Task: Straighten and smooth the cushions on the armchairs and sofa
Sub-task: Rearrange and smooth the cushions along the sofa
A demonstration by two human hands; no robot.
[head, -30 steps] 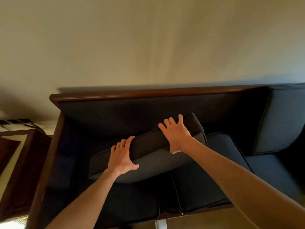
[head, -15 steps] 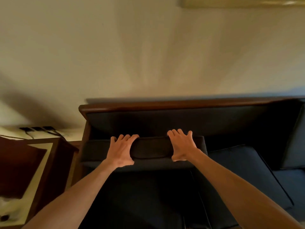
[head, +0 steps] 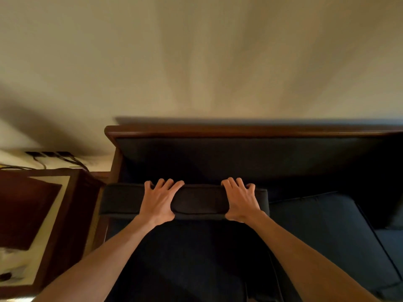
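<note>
A dark back cushion (head: 199, 202) stands on edge at the left end of the dark sofa (head: 239, 158), level and close to the backrest. My left hand (head: 160, 201) grips its top edge left of centre, fingers curled over the far side. My right hand (head: 241, 200) grips the same edge right of centre in the same way. A second dark cushion (head: 322, 232) lies tilted on the seat to the right. The seat cushion (head: 196, 258) below my arms is in deep shadow.
The sofa's wooden frame (head: 218, 130) runs along a beige wall. A dark wooden side table (head: 65, 214) with a light top stands at the left, with a power strip and cables (head: 50, 155) behind it.
The cushion went from slanted across the seat to level and upright at the sofa's left end, nearer the backrest. Both hands stayed on its top edge.
</note>
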